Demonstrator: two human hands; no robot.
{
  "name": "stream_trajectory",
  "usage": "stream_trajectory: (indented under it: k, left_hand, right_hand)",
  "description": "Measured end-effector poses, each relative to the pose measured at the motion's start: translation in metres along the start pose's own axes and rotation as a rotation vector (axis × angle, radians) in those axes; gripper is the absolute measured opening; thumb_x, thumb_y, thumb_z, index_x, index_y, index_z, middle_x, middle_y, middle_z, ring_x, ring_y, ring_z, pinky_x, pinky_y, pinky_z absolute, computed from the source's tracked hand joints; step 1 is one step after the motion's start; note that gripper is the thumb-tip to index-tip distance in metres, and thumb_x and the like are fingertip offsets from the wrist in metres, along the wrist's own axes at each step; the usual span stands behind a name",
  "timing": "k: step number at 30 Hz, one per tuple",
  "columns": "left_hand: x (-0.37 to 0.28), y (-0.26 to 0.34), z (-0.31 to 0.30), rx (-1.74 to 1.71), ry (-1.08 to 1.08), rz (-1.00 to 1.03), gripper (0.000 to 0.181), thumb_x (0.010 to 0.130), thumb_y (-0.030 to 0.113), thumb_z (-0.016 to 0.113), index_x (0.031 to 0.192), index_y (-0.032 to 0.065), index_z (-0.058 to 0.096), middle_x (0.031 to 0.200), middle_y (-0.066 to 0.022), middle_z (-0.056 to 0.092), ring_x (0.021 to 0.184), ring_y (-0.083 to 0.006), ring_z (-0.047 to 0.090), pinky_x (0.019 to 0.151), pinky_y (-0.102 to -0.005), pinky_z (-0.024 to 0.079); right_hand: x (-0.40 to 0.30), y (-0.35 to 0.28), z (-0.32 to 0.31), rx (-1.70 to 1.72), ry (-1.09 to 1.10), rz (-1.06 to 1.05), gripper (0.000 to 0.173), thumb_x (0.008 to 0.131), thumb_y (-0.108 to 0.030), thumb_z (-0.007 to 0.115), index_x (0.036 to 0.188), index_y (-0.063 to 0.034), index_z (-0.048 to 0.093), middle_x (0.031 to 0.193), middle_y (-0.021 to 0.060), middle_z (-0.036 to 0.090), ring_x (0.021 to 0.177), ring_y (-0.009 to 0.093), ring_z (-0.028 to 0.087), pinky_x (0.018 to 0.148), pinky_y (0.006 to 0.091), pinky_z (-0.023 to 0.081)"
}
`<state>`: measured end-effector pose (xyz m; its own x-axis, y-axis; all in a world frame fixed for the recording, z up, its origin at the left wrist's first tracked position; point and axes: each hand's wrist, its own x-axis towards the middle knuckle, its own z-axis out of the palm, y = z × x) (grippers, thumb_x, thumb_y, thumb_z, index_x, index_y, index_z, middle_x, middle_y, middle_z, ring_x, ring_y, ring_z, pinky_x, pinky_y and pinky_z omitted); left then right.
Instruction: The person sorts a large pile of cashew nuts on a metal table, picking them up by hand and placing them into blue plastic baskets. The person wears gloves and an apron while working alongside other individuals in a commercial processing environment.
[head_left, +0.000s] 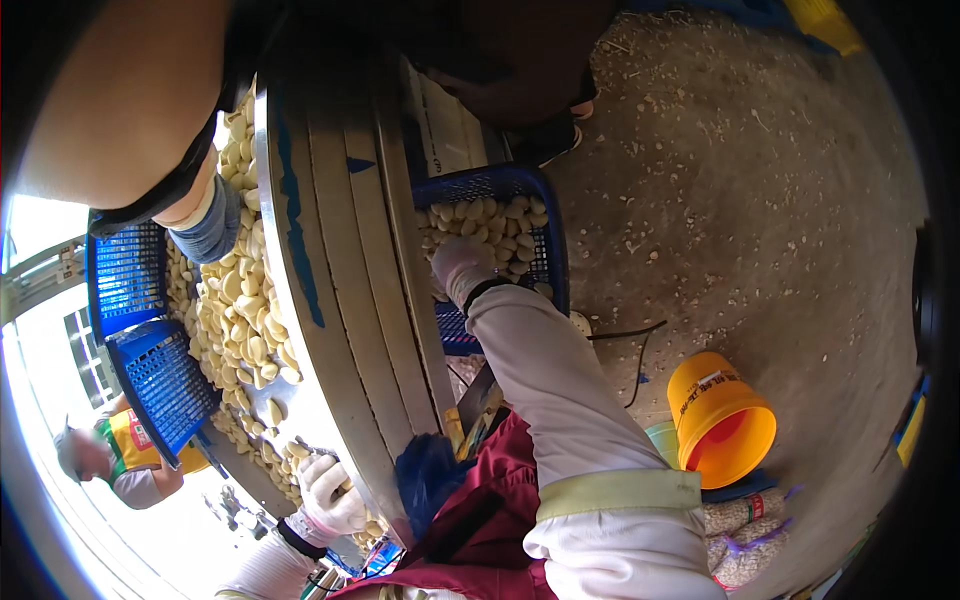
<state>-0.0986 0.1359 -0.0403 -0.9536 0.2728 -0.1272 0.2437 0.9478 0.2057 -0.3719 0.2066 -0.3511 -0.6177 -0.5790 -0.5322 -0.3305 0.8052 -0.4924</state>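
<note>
My left hand (330, 491), in a pale glove, is curled at the near end of the metal sorting table (330, 360), with pale garlic cloves (255, 307) between and beside its fingers. Peeled-looking cloves lie heaped along the table's surface. My right hand (461, 266), also gloved, reaches down into a blue plastic basket (551, 225) beside the table. Its fingertips are among the cloves in that basket and are partly hidden, so whether it grips any cannot be seen.
Another person's blue-gloved hand (214, 225) rests on the cloves at upper left. Two blue baskets (161, 375) stand at the table's far edge, with a person (135, 457) beyond. An orange bucket (720, 420) and filled mesh sacks (746, 532) are on the floor at right, near a black cable (637, 334).
</note>
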Motion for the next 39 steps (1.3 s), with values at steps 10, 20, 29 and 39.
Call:
stream_trajectory:
  k: [10,20,29,39]
  left_hand:
    - [-0.006,-0.001,0.006,-0.017,0.018,0.005,0.026,0.070,0.022,0.069,0.096,0.0190,0.066,0.113,-0.0097,0.059,0.098,-0.0320,0.058,0.082,-0.0472,0.046]
    - [-0.007,-0.004,0.002,-0.020,0.022,0.026,0.029,0.072,0.028,0.071,0.099,0.0175,0.066,0.115,-0.0119,0.058,0.101,-0.0347,0.060,0.083,-0.0498,0.047]
    - [-0.013,-0.009,0.007,-0.046,0.002,0.031,0.034,0.072,0.029,0.073,0.102,0.0149,0.065,0.115,-0.0134,0.058,0.102,-0.0377,0.060,0.083,-0.0527,0.047]
    - [-0.018,-0.011,0.008,-0.070,0.011,0.064,0.035,0.071,0.027,0.073,0.102,0.0145,0.064,0.113,-0.0135,0.059,0.102,-0.0387,0.060,0.084,-0.0540,0.047]
  right_hand:
    - [-0.003,0.033,-0.098,0.117,-0.084,-0.207,0.024,0.087,-0.020,0.069,0.107,-0.0091,0.077,0.111,0.0125,0.074,0.102,0.030,0.072,0.083,0.0375,0.057]
    - [-0.017,-0.003,-0.034,-0.238,-0.082,-0.438,0.030,0.084,-0.013,0.070,0.113,-0.0122,0.077,0.114,0.0046,0.075,0.106,0.023,0.072,0.085,0.0372,0.057]
    - [-0.018,0.008,-0.034,-0.291,-0.001,-0.536,0.024,0.089,-0.021,0.066,0.108,-0.0137,0.079,0.111,0.0049,0.076,0.105,0.024,0.071,0.086,0.0378,0.056]
    - [0.038,0.003,0.054,0.004,0.019,-0.203,0.028,0.095,-0.022,0.055,0.102,-0.0088,0.079,0.106,0.0128,0.075,0.100,0.028,0.072,0.084,0.0387,0.055]
